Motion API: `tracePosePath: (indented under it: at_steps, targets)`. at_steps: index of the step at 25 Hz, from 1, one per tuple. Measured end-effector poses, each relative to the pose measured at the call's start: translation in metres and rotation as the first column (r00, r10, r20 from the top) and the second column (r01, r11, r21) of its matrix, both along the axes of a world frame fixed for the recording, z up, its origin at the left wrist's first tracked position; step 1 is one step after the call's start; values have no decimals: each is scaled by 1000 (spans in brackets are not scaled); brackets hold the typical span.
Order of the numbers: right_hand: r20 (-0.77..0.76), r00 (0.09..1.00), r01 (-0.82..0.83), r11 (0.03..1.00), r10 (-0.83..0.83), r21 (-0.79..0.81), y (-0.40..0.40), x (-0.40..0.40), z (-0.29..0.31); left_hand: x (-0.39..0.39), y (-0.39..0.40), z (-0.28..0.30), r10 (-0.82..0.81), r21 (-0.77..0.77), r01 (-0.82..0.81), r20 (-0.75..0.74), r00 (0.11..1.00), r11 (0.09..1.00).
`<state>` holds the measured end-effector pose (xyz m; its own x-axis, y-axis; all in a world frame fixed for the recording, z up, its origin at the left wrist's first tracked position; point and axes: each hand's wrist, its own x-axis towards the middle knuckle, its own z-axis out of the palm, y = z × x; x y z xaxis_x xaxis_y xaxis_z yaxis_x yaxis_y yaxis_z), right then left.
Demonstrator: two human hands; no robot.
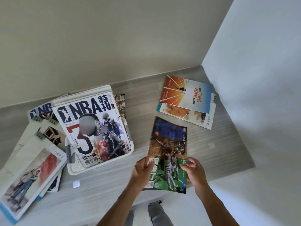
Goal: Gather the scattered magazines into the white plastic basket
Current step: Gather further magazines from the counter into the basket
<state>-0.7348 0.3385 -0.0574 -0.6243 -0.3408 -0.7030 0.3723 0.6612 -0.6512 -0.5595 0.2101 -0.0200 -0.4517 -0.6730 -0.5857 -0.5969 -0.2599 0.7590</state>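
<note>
fingers [149,165] on green magazine's [169,154] left edge

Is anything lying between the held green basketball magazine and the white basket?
Nothing visible: only bare table separates the green magazine, held by the left hand, from the white basket. The NBA magazine already lies on top of it.

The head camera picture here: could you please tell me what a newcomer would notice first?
Probably the big NBA magazine lying on top of the white plastic basket at centre left. Next, the green basketball magazine held up between the left hand and right hand, with an orange booklet beyond it near the corner.
</note>
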Motion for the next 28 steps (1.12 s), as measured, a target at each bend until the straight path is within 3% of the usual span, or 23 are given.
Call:
tracePosePath:
  at_steps: [4,7,11,16,19,21,23,25,28]
  targets:
    - [26,997,-61,982,67,-177,-23,-19,23,34,-12,25,-134,-99,113,-238,962,989]
    - [-189,965,-237,913,181,-331,-42,-19,49,61,-35,40,-46,-195,-10,-276,960,981]
    - [-347,890,-398,876,297,-273,-55,6,63,78,-45,53,68,-304,-131,-210,975,944]
    - [-389,860,-493,736,331,-464,-96,34,132,125,-73,110,84,-446,-229,-321,943,865]
    - [-304,903,-429,691,305,-582,-156,59,168,160,-123,145,230,-421,-428,-444,866,800]
    - [-269,901,-434,703,340,-564,-197,85,171,178,-156,146,362,-367,-542,-456,813,756]
    - [-254,883,-470,739,395,-483,-227,113,158,188,-178,132,476,-340,-590,-364,801,732]
    - [-225,893,-448,810,389,-378,-244,129,137,186,-190,114,485,-343,-544,-249,839,766]
    - [-219,947,-292,914,236,-280,-257,129,112,178,-208,95,434,-343,-469,-179,883,814]
